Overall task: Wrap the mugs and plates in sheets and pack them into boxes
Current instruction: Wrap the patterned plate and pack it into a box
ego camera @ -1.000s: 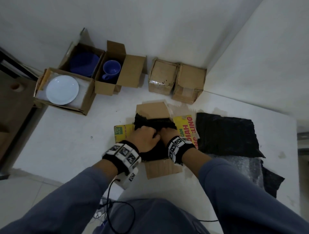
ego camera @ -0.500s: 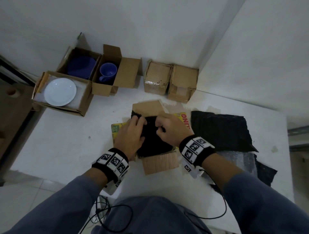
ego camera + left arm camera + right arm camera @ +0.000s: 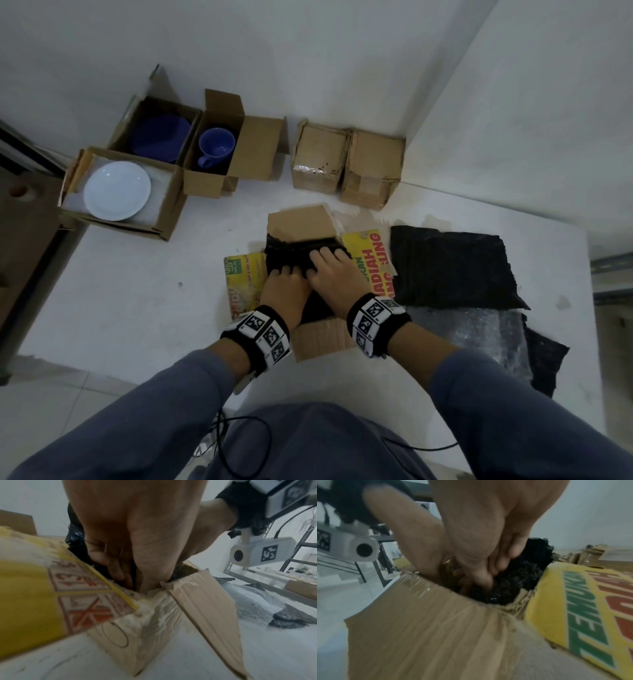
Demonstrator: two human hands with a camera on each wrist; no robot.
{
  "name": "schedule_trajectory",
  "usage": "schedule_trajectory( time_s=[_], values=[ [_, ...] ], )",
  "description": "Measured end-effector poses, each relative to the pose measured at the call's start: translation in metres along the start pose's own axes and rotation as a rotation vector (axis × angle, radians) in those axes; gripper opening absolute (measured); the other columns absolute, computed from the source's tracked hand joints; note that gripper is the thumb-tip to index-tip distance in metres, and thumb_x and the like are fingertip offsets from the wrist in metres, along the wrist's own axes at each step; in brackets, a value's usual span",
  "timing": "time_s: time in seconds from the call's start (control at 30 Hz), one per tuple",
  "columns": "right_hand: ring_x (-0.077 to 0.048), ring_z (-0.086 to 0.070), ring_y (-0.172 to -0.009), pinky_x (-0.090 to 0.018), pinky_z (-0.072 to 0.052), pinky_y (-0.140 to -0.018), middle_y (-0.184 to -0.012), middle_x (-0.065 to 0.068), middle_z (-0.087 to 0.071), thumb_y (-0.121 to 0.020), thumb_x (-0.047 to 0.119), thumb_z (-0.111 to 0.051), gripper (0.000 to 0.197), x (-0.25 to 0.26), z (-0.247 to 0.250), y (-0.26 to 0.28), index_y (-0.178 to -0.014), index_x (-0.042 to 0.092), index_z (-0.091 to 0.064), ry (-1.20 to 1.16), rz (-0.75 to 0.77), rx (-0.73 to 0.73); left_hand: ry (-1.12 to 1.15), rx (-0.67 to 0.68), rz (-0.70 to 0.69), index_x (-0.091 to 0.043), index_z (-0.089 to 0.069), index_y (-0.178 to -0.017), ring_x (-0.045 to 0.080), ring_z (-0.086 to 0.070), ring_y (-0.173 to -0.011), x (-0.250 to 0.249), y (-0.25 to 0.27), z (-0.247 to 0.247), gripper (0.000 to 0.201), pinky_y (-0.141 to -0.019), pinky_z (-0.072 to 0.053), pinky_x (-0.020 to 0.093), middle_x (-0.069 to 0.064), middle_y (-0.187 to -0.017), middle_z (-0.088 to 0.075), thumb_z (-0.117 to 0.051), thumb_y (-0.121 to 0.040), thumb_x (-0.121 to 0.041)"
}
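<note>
An open cardboard box (image 3: 297,223) with yellow printed flaps (image 3: 368,260) stands on the white table in front of me. Inside it sits a bundle wrapped in a black sheet (image 3: 291,253); what it holds is hidden. Both hands press down on the bundle from above. My left hand (image 3: 286,277) lies on its near left part, and the left wrist view has that hand (image 3: 126,574) reaching down inside the box wall (image 3: 140,635). My right hand (image 3: 327,263) lies beside it, and in the right wrist view its (image 3: 489,573) bent fingers push into the black sheet (image 3: 522,574).
At the back left, open boxes hold a white plate (image 3: 116,190), a dark blue plate (image 3: 161,138) and a blue mug (image 3: 216,145). Two closed boxes (image 3: 322,154) stand against the wall. Black sheets (image 3: 448,267) and bubble wrap (image 3: 479,329) lie to the right.
Earlier my hands held the black bundle by its sides over the box. Now both lie close together on top of it, and the bundle sits lower inside the box.
</note>
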State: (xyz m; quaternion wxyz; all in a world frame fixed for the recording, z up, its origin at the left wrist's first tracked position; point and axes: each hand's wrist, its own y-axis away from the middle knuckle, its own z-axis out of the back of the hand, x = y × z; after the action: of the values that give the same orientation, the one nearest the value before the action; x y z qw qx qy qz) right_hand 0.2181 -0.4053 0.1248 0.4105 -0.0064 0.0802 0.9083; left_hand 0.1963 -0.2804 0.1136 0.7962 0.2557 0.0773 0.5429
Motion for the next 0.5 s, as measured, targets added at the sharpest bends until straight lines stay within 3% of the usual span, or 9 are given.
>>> schedule_trajectory(
  time_s=[0.1, 0.2, 0.3, 0.5],
  values=[
    [-0.028, -0.060, -0.096, -0.037, -0.046, -0.081, -0.100, -0.010, -0.064, -0.089, 0.011, -0.059, 0.010, -0.006, 0.005, -0.004, -0.094, 0.010, -0.068, -0.052, 0.070, 0.264, -0.019, 0.058, -0.062, -0.012, -0.054, -0.127, 0.027, -0.051, -0.113, -0.002, 0.000, -0.002, 0.034, -0.094, -0.041, 0.037, 0.010, -0.124, -0.054, -0.054, -0.093, -0.016],
    [-0.027, -0.062, -0.093, -0.037, -0.043, -0.088, -0.094, -0.007, -0.067, -0.088, 0.016, -0.057, 0.010, -0.010, 0.001, -0.005, -0.091, 0.013, -0.067, -0.024, 0.041, 0.411, -0.022, 0.134, -0.098, -0.016, -0.064, -0.107, 0.023, -0.060, -0.102, -0.002, 0.001, 0.002, 0.018, -0.090, -0.043, 0.036, 0.005, -0.108, -0.066, -0.054, -0.093, -0.013],
    [-0.026, -0.060, -0.100, -0.039, -0.036, -0.101, -0.097, -0.005, -0.070, -0.092, 0.014, -0.052, 0.018, -0.006, -0.012, -0.005, -0.097, 0.014, -0.070, 0.061, -0.006, 0.423, -0.015, 0.153, -0.107, -0.017, -0.065, -0.100, 0.021, -0.064, -0.094, 0.002, 0.000, 0.008, 0.015, -0.086, -0.043, 0.034, 0.002, -0.099, -0.068, -0.053, -0.093, -0.014],
    [-0.031, -0.046, -0.121, -0.041, -0.032, -0.104, -0.123, -0.011, -0.060, -0.096, 0.017, -0.047, 0.031, -0.008, -0.028, -0.007, -0.121, 0.010, -0.064, 0.097, -0.016, 0.372, -0.031, 0.079, -0.137, -0.015, -0.067, -0.103, 0.025, -0.059, -0.103, 0.008, -0.003, 0.013, 0.018, -0.096, -0.039, 0.039, 0.005, -0.103, -0.068, -0.054, -0.091, -0.011]
  ],
)
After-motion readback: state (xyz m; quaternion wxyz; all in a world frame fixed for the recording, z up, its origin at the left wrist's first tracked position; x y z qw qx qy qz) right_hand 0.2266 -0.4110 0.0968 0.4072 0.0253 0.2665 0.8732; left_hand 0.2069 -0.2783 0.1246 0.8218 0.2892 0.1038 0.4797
